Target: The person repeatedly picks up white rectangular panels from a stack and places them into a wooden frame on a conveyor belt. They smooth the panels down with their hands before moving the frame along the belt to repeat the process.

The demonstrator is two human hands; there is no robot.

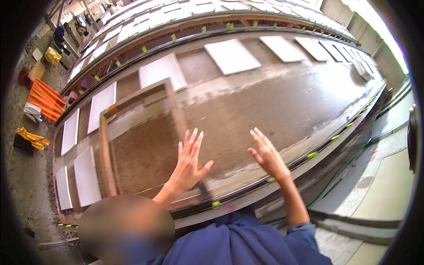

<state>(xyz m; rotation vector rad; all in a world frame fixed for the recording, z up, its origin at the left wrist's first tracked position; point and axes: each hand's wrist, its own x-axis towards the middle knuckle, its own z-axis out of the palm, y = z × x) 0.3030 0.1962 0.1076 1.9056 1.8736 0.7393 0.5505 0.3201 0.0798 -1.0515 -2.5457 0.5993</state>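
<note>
Over the near part of a long brown table (247, 115), both of my hands are raised with palms turned down or inward. My left hand (189, 160) is open, its fingers stretched upward and the thumb out to the right. It is near the right side of a wooden frame (104, 150), and whether it touches the frame I cannot tell. The frame looks empty inside, with the brown table surface showing through. My right hand (268, 155) is also open, fingers extended, holding nothing, above the table's near edge.
Flat white rectangular sheets (232, 56) lie in a row along the table's far side, several more at its left end. A small stack of white pieces (363, 70) sits far right. Green clips (312, 155) line the near edge. Orange cloth (45, 100) hangs at left.
</note>
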